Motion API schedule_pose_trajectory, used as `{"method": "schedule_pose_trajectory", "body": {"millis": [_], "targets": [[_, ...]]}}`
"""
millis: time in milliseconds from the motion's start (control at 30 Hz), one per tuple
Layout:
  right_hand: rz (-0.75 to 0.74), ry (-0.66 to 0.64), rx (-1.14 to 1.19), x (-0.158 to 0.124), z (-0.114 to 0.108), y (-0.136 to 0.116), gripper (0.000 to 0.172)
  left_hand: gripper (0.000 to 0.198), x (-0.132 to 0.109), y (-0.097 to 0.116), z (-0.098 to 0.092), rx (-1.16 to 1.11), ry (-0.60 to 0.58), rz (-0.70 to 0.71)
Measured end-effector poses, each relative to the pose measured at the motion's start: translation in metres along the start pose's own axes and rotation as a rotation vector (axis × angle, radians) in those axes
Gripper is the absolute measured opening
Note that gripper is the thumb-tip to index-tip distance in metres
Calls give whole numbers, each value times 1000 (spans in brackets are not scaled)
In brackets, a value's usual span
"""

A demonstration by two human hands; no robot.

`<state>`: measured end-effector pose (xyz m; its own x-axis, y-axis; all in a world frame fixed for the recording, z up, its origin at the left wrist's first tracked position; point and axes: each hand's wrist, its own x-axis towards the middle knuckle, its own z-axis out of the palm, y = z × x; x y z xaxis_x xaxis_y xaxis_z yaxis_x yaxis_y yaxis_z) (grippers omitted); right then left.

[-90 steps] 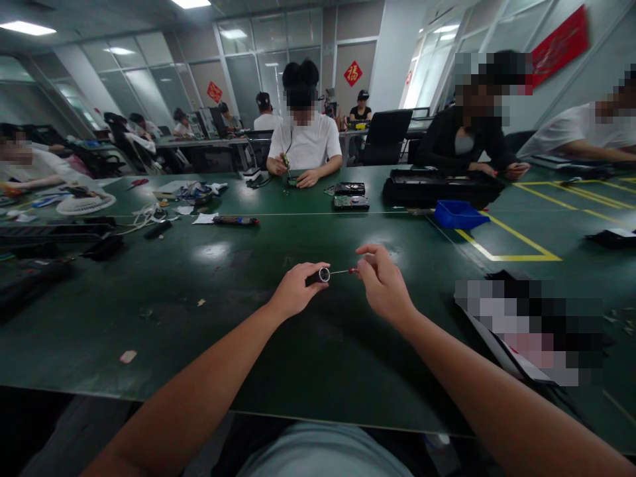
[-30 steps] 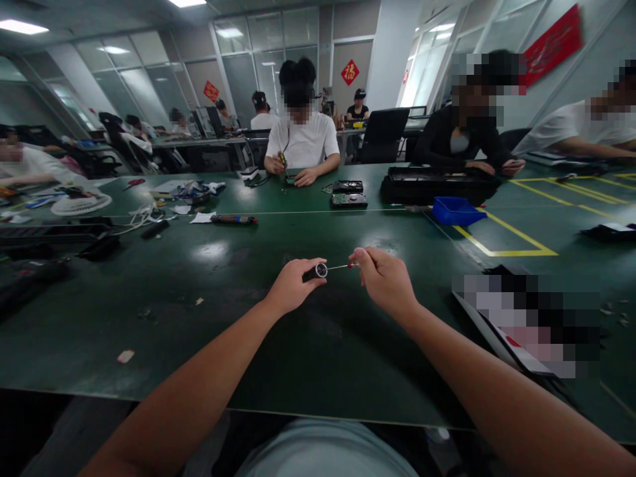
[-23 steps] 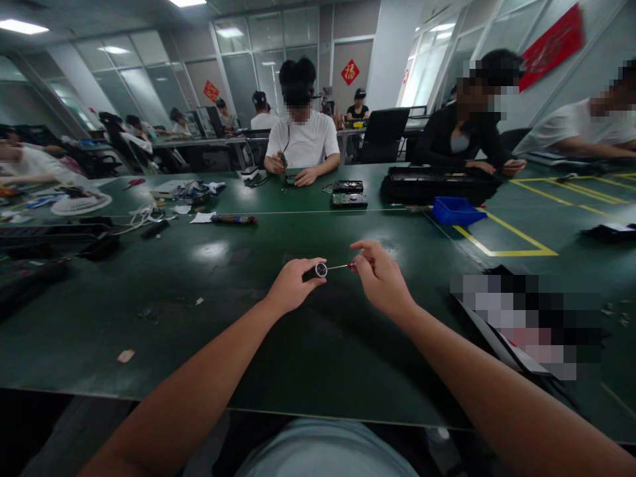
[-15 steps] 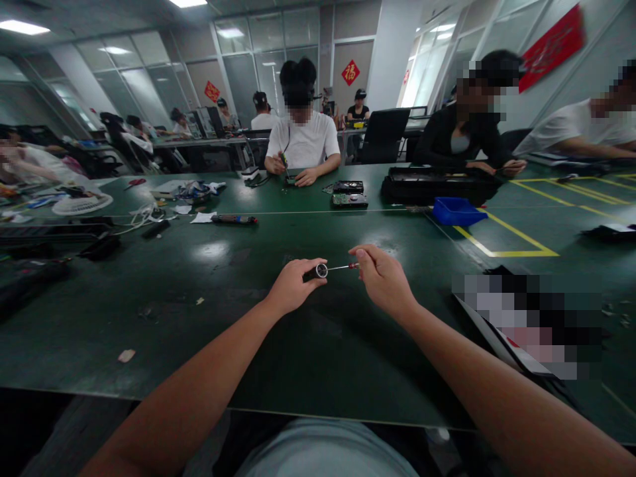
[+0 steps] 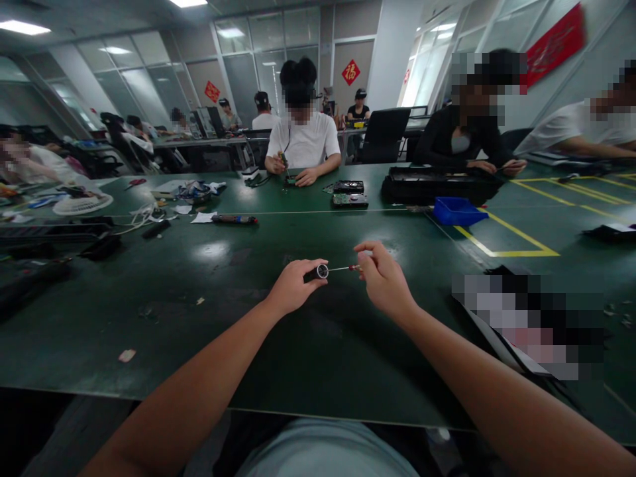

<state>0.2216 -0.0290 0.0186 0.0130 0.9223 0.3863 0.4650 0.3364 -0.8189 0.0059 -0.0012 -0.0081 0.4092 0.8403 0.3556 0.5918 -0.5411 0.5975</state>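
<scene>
My left hand is closed around a small black cylinder whose round end, with a pale ring, faces right and toward me. Between thumb and fingers of my right hand is a screwdriver with a red handle part and a thin metal shaft. The shaft points left, and its tip meets the ringed end of the cylinder. My palm hides most of the screwdriver handle. Both hands are above the green tabletop.
A blue bin and a long black casing stand at the back right. Circuit boards lie in front of a person working opposite. A marker-like tool lies on the left, a blurred-out packet on the right.
My right fingers have shifted slightly on the screwdriver handle, with the index finger lifting a little. The left hand and the cylinder have hardly moved.
</scene>
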Motion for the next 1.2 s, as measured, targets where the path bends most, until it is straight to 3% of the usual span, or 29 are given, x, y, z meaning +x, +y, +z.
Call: {"method": "schedule_pose_trajectory", "body": {"millis": [233,567,767,900,1200], "targets": [[-51,-19,48,-2,8,5,17,40,2,-5,-2,0,57,-39],[21,59,101,3,7,8,34,51,1,0,-3,17,43,-84],[97,-57,194,8,2,6,28,41,0,1,-4,22,13,-76],[101,-44,90,10,-1,5,37,40,-1,-1,-2,4,-12,-27],[31,-58,122,6,5,13,32,41,0,-1,-2,4,36,-87]]}}
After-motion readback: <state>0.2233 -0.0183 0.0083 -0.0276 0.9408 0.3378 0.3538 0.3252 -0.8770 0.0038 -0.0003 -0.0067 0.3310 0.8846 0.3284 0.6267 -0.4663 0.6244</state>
